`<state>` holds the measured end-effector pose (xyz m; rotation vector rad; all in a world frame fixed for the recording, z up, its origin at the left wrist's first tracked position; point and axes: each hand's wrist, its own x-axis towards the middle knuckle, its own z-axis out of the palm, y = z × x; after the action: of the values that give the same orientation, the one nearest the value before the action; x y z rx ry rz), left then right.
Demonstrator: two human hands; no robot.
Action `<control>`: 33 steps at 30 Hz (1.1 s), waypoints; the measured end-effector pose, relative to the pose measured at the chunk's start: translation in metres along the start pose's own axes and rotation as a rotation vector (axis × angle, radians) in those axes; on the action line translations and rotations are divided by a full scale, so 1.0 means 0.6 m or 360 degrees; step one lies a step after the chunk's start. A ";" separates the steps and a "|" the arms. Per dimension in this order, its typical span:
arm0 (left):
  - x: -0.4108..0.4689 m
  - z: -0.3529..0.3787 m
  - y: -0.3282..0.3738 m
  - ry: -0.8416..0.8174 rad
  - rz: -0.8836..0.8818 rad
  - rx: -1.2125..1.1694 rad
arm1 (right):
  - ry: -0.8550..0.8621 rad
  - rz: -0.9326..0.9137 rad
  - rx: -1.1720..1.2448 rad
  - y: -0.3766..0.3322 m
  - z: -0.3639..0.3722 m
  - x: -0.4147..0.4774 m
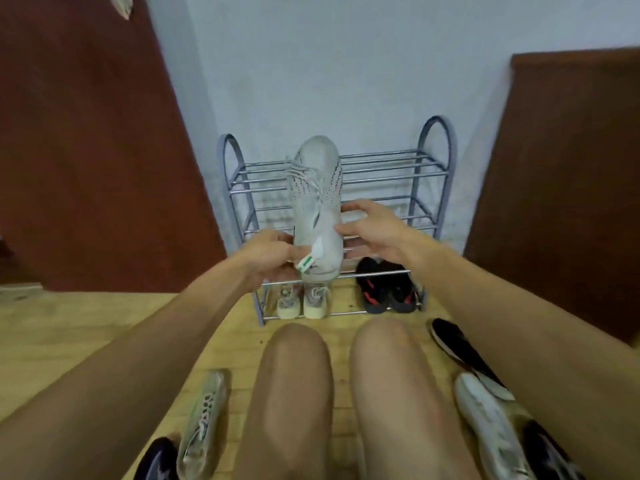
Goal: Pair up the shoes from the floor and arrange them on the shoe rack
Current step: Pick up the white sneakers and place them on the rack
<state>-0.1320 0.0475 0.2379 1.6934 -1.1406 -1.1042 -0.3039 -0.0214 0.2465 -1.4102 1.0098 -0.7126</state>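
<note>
Shoes are spread between the rack (431, 168) and the floor (69, 341). One grey sneaker (318, 202) is held up in front of the rack, toe pointing up and away, heel low near the person's hands. The left hand (268, 256) has its grip closed on the heel end, fingers curled by the white and green pull tab (306, 262). The right hand (372, 230) lies against the sneaker's right side with the thumb touching the fabric and the fingers spread loosely behind; whether that grip actually clasps the shoe cannot be told.

The rack is a grey metal frame with arched ends and several tiers of bars, standing against a pale wall (311, 64). On its bottom tier, at the left, sits a beige pair (303, 301) side by side, toes toward the camera. At the right of the same tier sits a black and red pair (386, 289), also side by side. The upper tiers hold nothing visible behind the raised sneaker.

On the wooden floor, left of the person's bare knees (298, 375), lies a pale patterned shoe (204, 420) with a dark shoe (156, 459) just beside it. Right of the knees lie a black shoe (453, 344), a white shoe (491, 424) near it, and another dark shoe (550, 452) at the edge, partly hidden by the right forearm.

Brown panels (69, 133) flank the wall on both sides.
</note>
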 end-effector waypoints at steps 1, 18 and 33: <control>0.007 0.027 0.009 -0.0021 0.0037 0.0079 | 0.0007 0.0017 0.0024 0.005 -0.029 -0.008; 0.007 0.504 -0.118 -0.0757 -0.0650 0.0090 | 0.0381 0.0582 -0.0037 0.340 -0.349 -0.220; 0.043 0.511 -0.260 -0.0433 -0.0694 0.0202 | 0.0433 0.1153 0.0240 0.633 -0.255 -0.238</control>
<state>-0.3756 0.0230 -0.0049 1.9950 -1.0456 -1.5995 -0.5635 0.0656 -0.0894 -0.7356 1.5288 -0.4244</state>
